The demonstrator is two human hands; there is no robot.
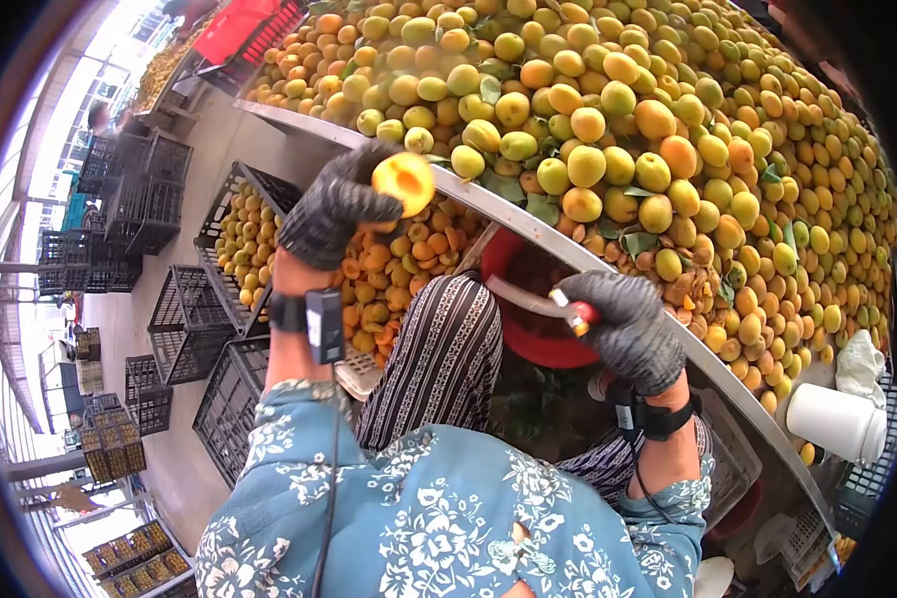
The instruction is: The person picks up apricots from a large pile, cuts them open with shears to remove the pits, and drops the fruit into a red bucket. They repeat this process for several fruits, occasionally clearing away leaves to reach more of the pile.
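Note:
My left hand point(339, 204), in a dark knitted glove, pinches a halved apricot point(409, 179) with its hollow cut face upward. It is raised over a crate of apricot halves point(419, 249) beside my knee. My right hand point(628, 324), gloved alike, is closed round a small knife point(576, 317) with red and white on its handle; a pale curved strip extends left from it over a red bucket point(553, 351). Heaped whole apricots point(588, 120) fill the metal-edged table point(468, 194) in front of both hands.
Black crates point(234, 399) stand on the floor at left, one holding apricots point(244, 234). A white bucket point(835, 423) lies tilted at the table's right end. A red crate point(244, 30) is at the far left corner. Stacked crates point(145, 189) stand farther back.

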